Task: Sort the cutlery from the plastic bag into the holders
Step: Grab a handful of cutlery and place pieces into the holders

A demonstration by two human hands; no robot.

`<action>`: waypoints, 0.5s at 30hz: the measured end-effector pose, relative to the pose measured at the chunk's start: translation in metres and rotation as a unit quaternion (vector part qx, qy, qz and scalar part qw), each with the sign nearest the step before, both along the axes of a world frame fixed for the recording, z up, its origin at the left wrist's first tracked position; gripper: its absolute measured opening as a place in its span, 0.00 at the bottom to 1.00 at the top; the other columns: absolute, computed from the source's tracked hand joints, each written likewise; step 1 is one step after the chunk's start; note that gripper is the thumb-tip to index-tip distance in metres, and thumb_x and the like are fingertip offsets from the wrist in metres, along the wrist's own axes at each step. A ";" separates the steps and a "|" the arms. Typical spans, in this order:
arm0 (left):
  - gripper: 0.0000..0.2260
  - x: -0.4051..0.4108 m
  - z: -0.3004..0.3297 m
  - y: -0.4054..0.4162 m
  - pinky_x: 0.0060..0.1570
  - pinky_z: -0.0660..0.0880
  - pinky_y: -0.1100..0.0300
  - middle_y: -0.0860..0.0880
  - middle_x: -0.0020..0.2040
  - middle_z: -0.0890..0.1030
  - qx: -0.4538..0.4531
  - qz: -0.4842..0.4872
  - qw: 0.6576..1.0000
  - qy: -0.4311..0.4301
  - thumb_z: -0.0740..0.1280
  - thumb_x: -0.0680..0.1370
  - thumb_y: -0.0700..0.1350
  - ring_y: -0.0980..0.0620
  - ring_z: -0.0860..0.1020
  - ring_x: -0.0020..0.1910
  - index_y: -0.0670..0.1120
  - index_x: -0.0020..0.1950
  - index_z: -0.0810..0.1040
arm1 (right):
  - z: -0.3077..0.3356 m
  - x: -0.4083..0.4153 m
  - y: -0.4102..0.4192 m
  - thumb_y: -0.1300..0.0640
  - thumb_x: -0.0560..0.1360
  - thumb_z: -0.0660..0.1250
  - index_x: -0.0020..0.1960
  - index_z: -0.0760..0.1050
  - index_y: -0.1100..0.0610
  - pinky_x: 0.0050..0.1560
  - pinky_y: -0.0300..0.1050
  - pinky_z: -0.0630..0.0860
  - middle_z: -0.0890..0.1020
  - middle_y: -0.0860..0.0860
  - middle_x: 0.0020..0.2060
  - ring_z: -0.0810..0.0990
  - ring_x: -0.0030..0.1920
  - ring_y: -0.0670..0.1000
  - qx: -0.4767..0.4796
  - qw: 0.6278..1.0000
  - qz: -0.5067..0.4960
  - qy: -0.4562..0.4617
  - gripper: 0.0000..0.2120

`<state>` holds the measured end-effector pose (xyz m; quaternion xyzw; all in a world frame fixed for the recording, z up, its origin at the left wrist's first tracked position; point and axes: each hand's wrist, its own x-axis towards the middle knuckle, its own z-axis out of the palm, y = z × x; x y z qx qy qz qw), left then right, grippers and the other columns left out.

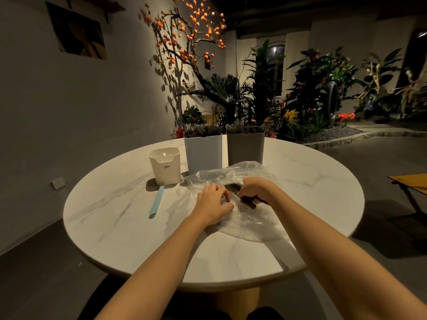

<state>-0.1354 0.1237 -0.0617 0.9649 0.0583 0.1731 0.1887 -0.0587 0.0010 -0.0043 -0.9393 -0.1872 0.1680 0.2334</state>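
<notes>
A crumpled clear plastic bag (pixel 249 218) lies in the middle of the round marble table (pixel 120 218). My left hand (pixel 213 200) pinches the bag's plastic at its left side. My right hand (pixel 255 190) grips a bundle of dark cutlery (pixel 248 200) inside the bag. Behind the bag stand a pale blue holder (pixel 203 153) and a grey holder (pixel 245 147), both packed with cutlery. A cream holder (pixel 164 167) marked CRBW stands further left and looks hollow.
A light blue utensil (pixel 157 200) lies flat on the table in front of the cream holder. Plants and a tree with orange fruit fill the background beyond the table. A wooden stool edge (pixel 411 182) shows at the right.
</notes>
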 end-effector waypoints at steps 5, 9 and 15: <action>0.12 0.001 -0.002 0.000 0.66 0.66 0.52 0.48 0.63 0.71 0.005 0.015 1.000 -0.003 0.64 0.78 0.52 0.49 0.67 0.62 0.49 0.59 0.75 | 0.008 0.005 -0.013 0.59 0.81 0.60 0.49 0.75 0.63 0.32 0.37 0.69 0.75 0.54 0.35 0.71 0.32 0.47 0.091 0.991 0.001 0.097 0.08; 0.18 -0.001 0.002 -0.001 0.66 0.68 0.50 0.48 0.65 0.70 -0.015 0.033 0.999 0.008 0.65 0.78 0.50 0.48 0.69 0.63 0.48 0.66 0.71 | 0.013 0.003 -0.034 0.54 0.82 0.59 0.49 0.76 0.62 0.27 0.34 0.65 0.71 0.51 0.31 0.65 0.28 0.45 0.137 0.975 0.020 0.175 0.13; 0.19 -0.003 0.009 -0.003 0.55 0.79 0.49 0.47 0.61 0.76 -0.147 0.044 0.988 0.001 0.64 0.78 0.43 0.47 0.80 0.51 0.49 0.68 0.66 | 0.014 -0.001 -0.056 0.47 0.81 0.60 0.44 0.75 0.58 0.25 0.35 0.61 0.67 0.49 0.28 0.62 0.26 0.45 0.109 0.972 0.085 0.189 0.16</action>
